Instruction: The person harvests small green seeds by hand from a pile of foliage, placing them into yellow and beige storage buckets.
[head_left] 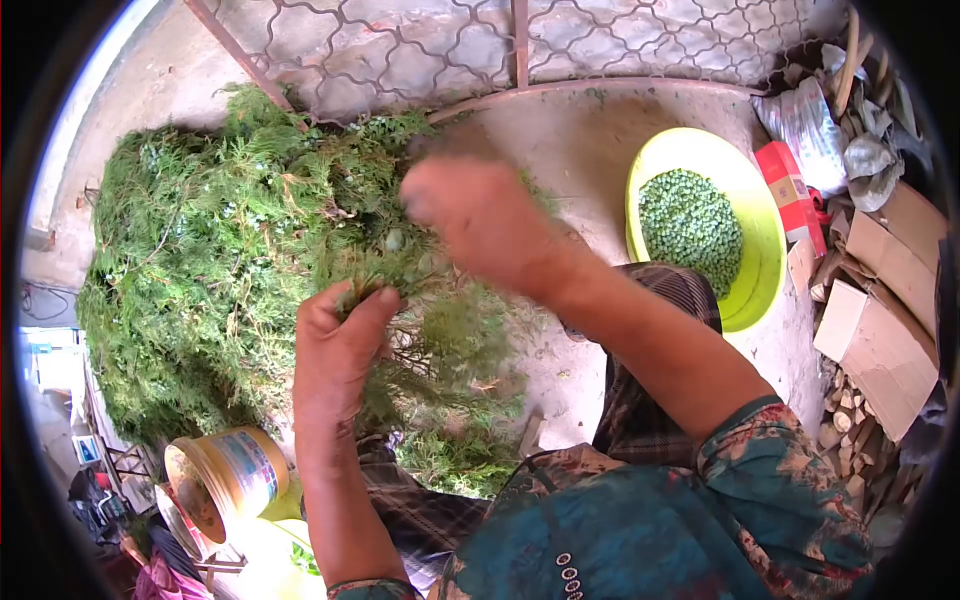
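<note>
My left hand (342, 345) is closed, with thumb and fingers pinched on the stem of a leafy evergreen sprig (440, 345) that looks like cypress. The sprig hangs to the right of that hand, partly blurred. Up and to the right, my right hand (475, 215) is smeared by motion, so whether its fingers hold anything cannot be made out. Behind both hands lies a large heap of cut evergreen branches (200, 270), dotted with small pale blue-green cones. On the right, a yellow-green basin (762, 265) holds many small green cones (690, 222).
A metal lattice (400, 50) runs along the far wall. At right are a red box (785, 185), flattened cardboard (880, 345), plastic bags and chopped wood (848, 425). A tipped yellow bucket (225, 475) lies at lower left. My knees in plaid cloth flank the work area.
</note>
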